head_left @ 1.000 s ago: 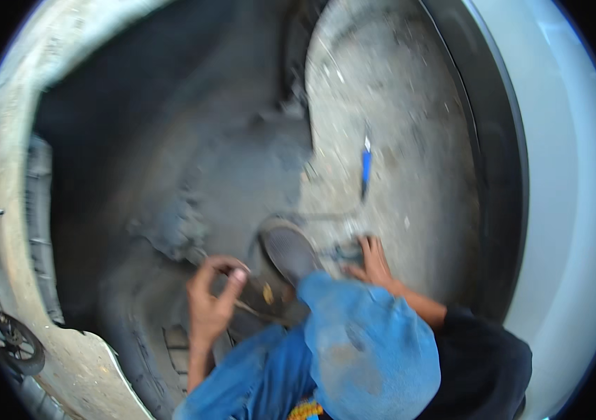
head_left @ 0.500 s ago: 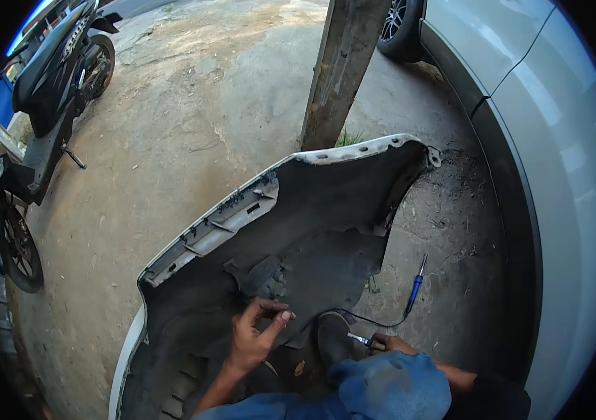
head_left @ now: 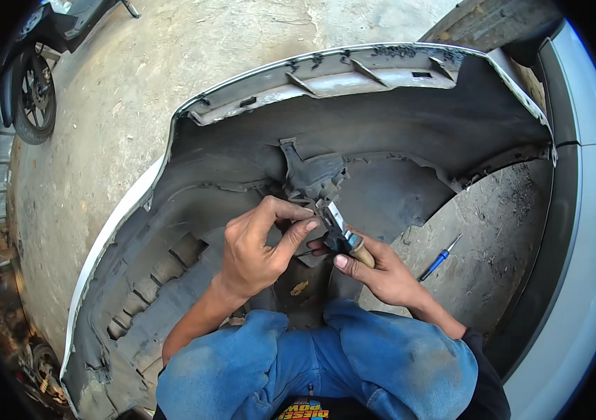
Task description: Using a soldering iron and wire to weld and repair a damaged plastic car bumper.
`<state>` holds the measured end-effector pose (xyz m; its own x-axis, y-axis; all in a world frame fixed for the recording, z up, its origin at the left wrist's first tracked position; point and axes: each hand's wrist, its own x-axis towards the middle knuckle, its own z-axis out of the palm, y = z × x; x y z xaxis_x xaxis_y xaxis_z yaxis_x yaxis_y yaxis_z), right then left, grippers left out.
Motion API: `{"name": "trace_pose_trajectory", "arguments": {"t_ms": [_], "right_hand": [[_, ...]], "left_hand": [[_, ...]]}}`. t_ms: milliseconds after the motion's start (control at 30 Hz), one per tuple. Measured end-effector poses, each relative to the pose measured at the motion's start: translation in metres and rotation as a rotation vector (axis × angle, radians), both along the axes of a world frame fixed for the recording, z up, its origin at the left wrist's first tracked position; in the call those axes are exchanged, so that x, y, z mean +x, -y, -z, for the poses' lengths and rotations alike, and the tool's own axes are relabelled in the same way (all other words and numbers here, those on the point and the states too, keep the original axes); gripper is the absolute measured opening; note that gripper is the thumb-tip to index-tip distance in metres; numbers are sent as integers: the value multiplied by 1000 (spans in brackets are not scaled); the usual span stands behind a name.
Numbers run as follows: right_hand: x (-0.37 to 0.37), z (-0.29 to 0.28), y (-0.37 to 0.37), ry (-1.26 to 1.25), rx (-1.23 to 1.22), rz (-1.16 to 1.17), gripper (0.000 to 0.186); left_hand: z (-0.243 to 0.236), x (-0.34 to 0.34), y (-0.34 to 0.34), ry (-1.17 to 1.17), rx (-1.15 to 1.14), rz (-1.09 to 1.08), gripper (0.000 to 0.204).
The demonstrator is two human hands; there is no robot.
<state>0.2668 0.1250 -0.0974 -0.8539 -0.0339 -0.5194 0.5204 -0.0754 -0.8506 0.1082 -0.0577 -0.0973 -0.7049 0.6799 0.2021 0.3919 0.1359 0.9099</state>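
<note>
A large dark car bumper (head_left: 375, 126), its hollow inner side up, lies in front of my knees. My left hand (head_left: 259, 241) is above it, thumb and index finger pinched on something too small to make out. Just to the right, my right hand (head_left: 382, 269) grips a pair of pliers (head_left: 334, 218) with a bright metal head and a tan handle. The head of the pliers points up toward my left fingertips, close to or touching what they pinch. Behind the tool, part of my right fingers is hidden.
A soldering iron (head_left: 441, 260) with a blue handle lies on the concrete at right. Beyond it stands a light-coloured car (head_left: 585, 210). A motorbike wheel (head_left: 34, 94) is at far left, and a post (head_left: 480, 24) rises at the upper right.
My view has turned, so the bumper appears larger and further right. My hands have come together over the bumper; my right hand has raised the pliers from beside my knee to my left fingers.
</note>
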Motion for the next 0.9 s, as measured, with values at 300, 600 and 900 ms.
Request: {"name": "trace_pose_trajectory", "arguments": {"t_ms": [300,600,900], "right_hand": [[-3,1,3,-18,-166,43,55],[-8,1,-4,71,-62,19,54],[-7,0,1,26,122,30,66]], "left_hand": [[24,-8,2,-276,56,104,16],[20,-10,-3,-287,3,137,19],[24,-7,-4,-393,-53,129,21]]}}
